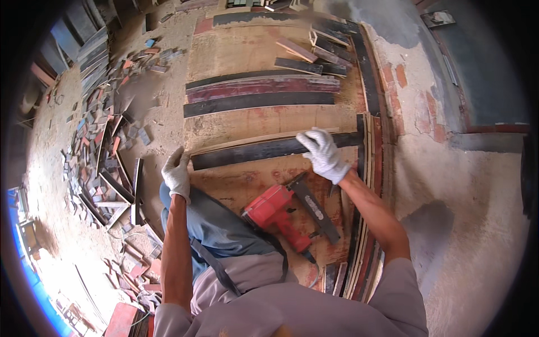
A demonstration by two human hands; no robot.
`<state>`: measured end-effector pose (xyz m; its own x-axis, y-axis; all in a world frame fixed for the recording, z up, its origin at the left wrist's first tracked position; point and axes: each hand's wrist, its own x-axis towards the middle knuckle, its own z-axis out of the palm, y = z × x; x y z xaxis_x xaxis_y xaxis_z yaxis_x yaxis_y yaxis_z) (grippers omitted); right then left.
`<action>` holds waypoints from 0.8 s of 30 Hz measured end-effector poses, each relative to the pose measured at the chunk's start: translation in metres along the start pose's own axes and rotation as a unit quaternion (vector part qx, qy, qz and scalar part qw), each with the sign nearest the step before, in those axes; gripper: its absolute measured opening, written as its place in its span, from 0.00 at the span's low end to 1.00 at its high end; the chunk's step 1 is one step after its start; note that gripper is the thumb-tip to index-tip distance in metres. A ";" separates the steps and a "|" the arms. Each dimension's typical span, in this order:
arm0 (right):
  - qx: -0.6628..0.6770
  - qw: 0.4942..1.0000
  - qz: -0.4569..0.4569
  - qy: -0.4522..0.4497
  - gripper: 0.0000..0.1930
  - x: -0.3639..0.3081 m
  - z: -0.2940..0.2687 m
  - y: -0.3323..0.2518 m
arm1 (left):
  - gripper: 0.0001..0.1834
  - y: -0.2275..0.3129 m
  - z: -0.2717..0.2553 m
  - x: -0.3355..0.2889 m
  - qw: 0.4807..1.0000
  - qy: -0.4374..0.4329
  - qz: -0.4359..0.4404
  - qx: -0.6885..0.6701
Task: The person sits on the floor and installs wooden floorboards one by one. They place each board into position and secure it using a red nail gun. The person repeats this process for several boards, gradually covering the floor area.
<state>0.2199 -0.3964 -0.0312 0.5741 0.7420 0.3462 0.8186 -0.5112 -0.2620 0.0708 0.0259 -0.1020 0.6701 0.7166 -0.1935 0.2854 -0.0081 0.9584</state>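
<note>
A long black-faced wooden board lies across the plywood sheet, with a thin pale strip along its far edge. My left hand, in a white glove, is at the board's left end, its fingers mostly stretched upward; whether it touches the board is hard to tell. Toward the right end, my right hand, also gloved, bends its fingers over the board's far edge and the strip. Nearer to me rests a red nail gun with a dark magazine, held by neither hand.
Beyond the board lie parallel black and reddish planks. Short wood pieces are heaped at the far right. Stacked boards line the right edge, beside a worn wall. Offcuts litter the floor at left.
</note>
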 end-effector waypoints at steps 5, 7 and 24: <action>0.021 0.999 0.021 -0.014 0.37 -0.003 0.029 0.005 | 0.13 0.000 -0.001 0.001 0.997 0.040 -0.063 -0.032; 0.034 0.999 0.022 -0.008 0.37 -0.001 0.034 0.004 | 0.13 -0.002 -0.004 0.002 0.995 0.032 -0.078 -0.059; -0.038 0.967 0.207 0.143 0.26 0.007 0.010 -0.002 | 0.16 0.023 -0.001 -0.013 0.995 0.066 -0.063 0.044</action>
<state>0.2222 -0.3857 -0.0372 0.8253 0.3227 0.4634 0.5103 -0.7774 -0.3677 0.0682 0.0175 -0.0770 0.5312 0.8011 -0.2758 0.4234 0.0310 0.9054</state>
